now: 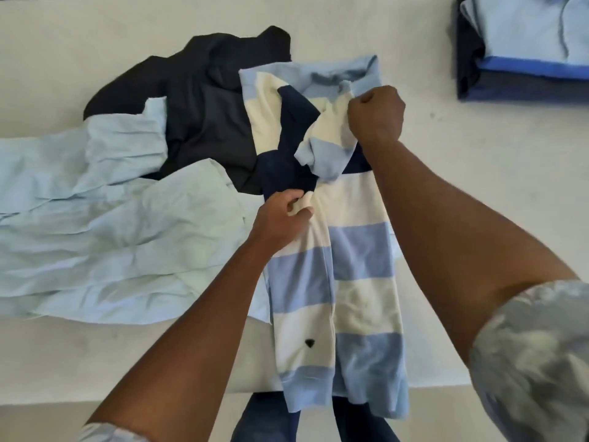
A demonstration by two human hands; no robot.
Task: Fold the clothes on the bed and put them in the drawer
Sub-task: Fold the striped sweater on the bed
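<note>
A polo shirt striped in light blue, cream and navy lies lengthwise on the white bed, its hem hanging over the near edge. My left hand pinches a cream fold at the shirt's middle left edge. Near the collar, my right hand is closed in a fist around the cloth, and a sleeve droops below it. A crumpled light blue garment spreads to the left, and a dark navy garment lies behind it, partly under the striped shirt.
A stack of folded clothes, light blue on top of blue and navy layers, sits at the bed's far right corner. Bare sheet lies between the stack and the striped shirt. My legs in dark trousers show below the bed's edge.
</note>
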